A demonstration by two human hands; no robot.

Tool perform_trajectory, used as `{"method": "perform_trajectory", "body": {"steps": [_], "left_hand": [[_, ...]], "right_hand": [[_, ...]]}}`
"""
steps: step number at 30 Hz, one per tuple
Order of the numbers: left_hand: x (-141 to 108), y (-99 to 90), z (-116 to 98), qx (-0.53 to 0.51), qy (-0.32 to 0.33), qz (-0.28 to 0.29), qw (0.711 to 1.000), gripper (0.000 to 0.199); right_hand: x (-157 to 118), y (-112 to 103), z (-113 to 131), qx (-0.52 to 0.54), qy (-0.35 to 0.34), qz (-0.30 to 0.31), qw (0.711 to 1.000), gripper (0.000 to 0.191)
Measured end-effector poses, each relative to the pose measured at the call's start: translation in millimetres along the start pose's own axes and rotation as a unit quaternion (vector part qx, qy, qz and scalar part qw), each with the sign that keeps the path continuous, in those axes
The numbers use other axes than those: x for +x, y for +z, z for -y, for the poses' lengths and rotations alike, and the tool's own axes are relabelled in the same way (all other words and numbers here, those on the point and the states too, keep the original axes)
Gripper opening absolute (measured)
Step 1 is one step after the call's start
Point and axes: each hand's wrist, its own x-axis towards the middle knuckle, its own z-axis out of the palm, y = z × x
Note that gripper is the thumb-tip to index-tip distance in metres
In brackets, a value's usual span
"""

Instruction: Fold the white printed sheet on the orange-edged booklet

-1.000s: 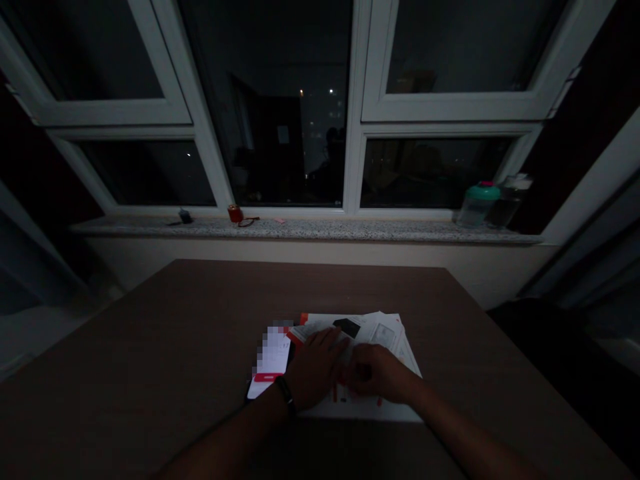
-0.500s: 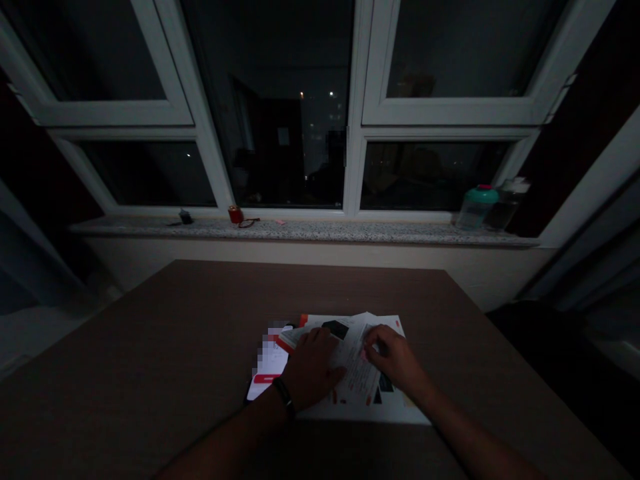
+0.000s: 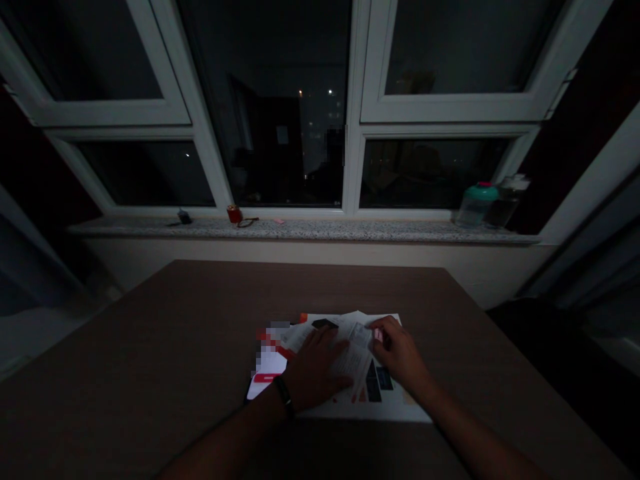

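My left hand [image 3: 316, 373], with a dark band on its wrist, lies flat with fingers spread on a thin printed sheet [image 3: 356, 357]. That sheet sits askew over a larger white printed leaflet [image 3: 390, 408] with orange and dark patches. At the sheet's upper right, my right hand [image 3: 397, 347] has its fingers closed in a pinch on a small pink thing [image 3: 379, 335], whose kind is too dim to make out. Left of the papers lies a phone [image 3: 270, 363] with a lit screen, partly covered by the sheet's corner and my left hand.
The brown table [image 3: 215, 307] stands below a granite windowsill [image 3: 320, 230]. On the sill are a red jar [image 3: 234, 213], a small dark bottle [image 3: 185, 216], a pink scrap [image 3: 279, 221], and a teal-topped bottle [image 3: 477, 203] beside another clear container [image 3: 507, 200].
The thin sheet has shifted and turned to the left, uncovering more dark patches on the leaflet. My right hand has moved slightly right and up with the pink thing; my left hand stays on the sheet.
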Motion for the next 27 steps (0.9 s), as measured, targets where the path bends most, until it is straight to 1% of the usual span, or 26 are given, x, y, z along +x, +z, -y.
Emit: {"method": "perform_trajectory", "body": {"steps": [3, 6, 11, 13, 16, 19, 22, 27], "left_hand": [[0, -1.3, -1, 0.007, -0.022, 0.023, 0.999, 0.081], [1, -2.2, -1, 0.002, -0.028, 0.038, 0.999, 0.084], [0, 0.0, 1, 0.002, -0.021, 0.026, 0.999, 0.073], [-1, 2.1, 2, 0.008, -0.020, 0.015, 1.000, 0.067], [-1, 4.1, 3, 0.015, -0.038, 0.006, 0.999, 0.059], [1, 4.8, 2, 0.015, -0.059, 0.001, 0.998, 0.052], [1, 5.8, 2, 0.019, -0.060, -0.016, 0.998, 0.047], [1, 7.9, 3, 0.023, -0.053, -0.034, 0.998, 0.042]], "right_hand": [[1, 0, 0, 0.007, -0.002, 0.000, 1.000, 0.028], [1, 1, 0, 0.018, -0.017, 0.007, 1.000, 0.026], [1, 3, 0, 0.025, -0.017, 0.046, 0.998, 0.021], [0, 3, -1, 0.024, -0.018, 0.052, 0.998, 0.020], [1, 0, 0, 0.023, -0.022, 0.044, 0.999, 0.019], [1, -2, 1, 0.012, -0.018, 0.022, 1.000, 0.016], [1, -1, 0, -0.003, -0.009, 0.005, 1.000, 0.009], [0, 3, -3, -0.015, 0.005, 0.019, 1.000, 0.006]]}}
